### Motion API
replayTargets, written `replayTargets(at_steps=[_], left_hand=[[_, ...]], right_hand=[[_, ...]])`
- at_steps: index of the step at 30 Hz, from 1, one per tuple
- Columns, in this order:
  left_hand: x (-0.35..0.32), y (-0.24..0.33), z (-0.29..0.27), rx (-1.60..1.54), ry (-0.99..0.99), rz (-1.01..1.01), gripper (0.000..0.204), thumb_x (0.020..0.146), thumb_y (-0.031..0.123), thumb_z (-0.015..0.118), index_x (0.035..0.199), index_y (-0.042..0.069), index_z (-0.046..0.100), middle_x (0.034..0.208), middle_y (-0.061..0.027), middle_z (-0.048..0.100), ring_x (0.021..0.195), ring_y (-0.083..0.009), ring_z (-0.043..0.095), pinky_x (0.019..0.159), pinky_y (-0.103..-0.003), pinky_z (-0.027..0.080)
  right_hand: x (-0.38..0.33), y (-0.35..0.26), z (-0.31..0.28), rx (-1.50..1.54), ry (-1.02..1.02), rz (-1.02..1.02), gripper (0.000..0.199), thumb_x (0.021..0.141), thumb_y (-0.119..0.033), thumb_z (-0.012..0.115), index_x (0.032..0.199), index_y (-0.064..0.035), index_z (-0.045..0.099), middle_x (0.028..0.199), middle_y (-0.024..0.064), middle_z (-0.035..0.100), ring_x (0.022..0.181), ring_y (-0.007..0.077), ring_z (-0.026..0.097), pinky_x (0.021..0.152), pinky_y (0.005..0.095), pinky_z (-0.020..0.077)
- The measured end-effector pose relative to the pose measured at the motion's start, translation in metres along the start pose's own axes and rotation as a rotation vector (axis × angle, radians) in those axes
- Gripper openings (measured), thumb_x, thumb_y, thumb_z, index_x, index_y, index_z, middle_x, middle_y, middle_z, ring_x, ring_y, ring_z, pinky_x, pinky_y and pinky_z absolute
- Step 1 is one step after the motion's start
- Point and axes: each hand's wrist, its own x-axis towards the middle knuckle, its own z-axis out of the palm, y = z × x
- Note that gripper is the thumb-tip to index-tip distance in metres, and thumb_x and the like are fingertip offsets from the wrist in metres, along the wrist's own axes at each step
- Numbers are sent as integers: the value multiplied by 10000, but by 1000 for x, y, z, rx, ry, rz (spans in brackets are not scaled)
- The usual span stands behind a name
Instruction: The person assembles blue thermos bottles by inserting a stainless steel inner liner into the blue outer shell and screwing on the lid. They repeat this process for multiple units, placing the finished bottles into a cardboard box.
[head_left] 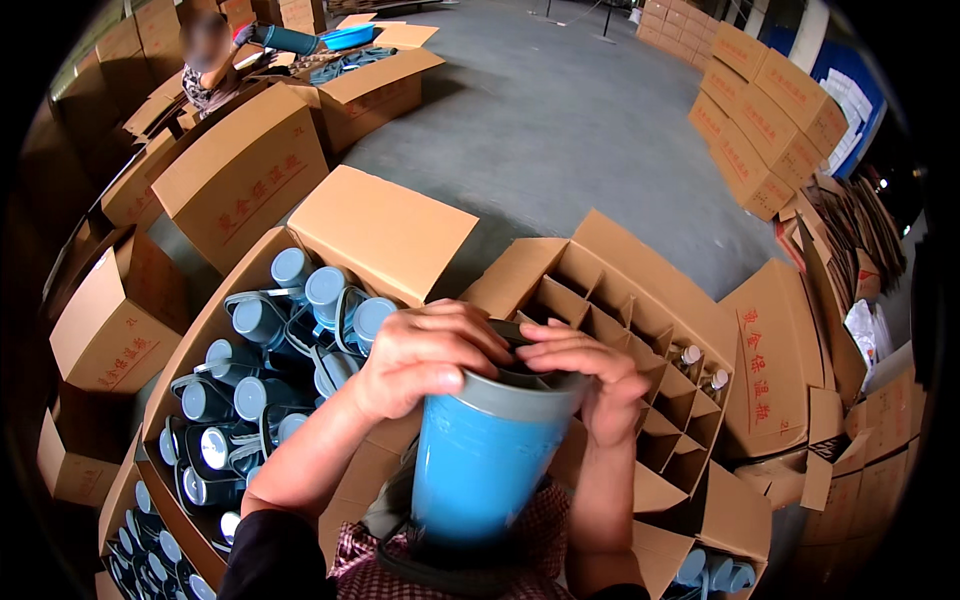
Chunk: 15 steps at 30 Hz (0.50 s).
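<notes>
A blue thermos casing [480,465] with a wide grey rim stands upright against my body, its rimmed end up. My left hand [430,350] is closed over the rim's left side, with the thumb along the outside. On the opposite side my right hand [590,375] curls over the rim, fingertips at the opening. Whatever lies under the fingers inside the opening is hidden. To the left, a cardboard carton [163,385] holds several blue-grey thermos casings [252,396] with handles. A divided carton [640,285] sits beyond my right hand, with two shiny bottle-like tops [689,355] in its cells.
At the lower left another carton holds more casings [150,550]; a few blue pieces [715,570] sit at the lower right. A co-worker [205,75] holds a blue casing [288,40] near a blue basin [348,37]. Stacked cartons [765,115] stand at the far right.
</notes>
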Motion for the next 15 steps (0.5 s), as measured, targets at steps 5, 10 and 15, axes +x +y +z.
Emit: replayTargets(at_steps=[5, 10, 15], left_hand=[[12, -4, -2, -276, -128, 42, 388, 889, 310, 558, 831, -48, 693, 1021, -230, 660, 1001, -344, 613, 908, -414, 464], [-13, -31, 36, -377, -22, -691, 383, 951, 284, 527, 1144, -29, 634, 1316, -156, 534, 1115, -204, 568, 989, -340, 424], [-71, -48, 120, -993, 96, -916, 389, 957, 294, 517, 1149, -24, 633, 1280, -142, 554, 1092, -196, 575, 967, -334, 436]], right_hand=[[-8, -17, 0, -52, 18, -43, 754, 905, -633, 380, 880, 47, 704, 991, 224, 685, 1021, 371, 627, 924, 440, 461], [12, -66, -21, 170, -399, -104, 468, 897, -409, 547, 916, 30, 708, 1012, 206, 688, 1010, 361, 620, 911, 431, 458], [54, -116, -11, -103, -820, -13, 176, 836, -126, 638, 912, 5, 728, 990, 127, 704, 914, 290, 625, 814, 375, 485]])
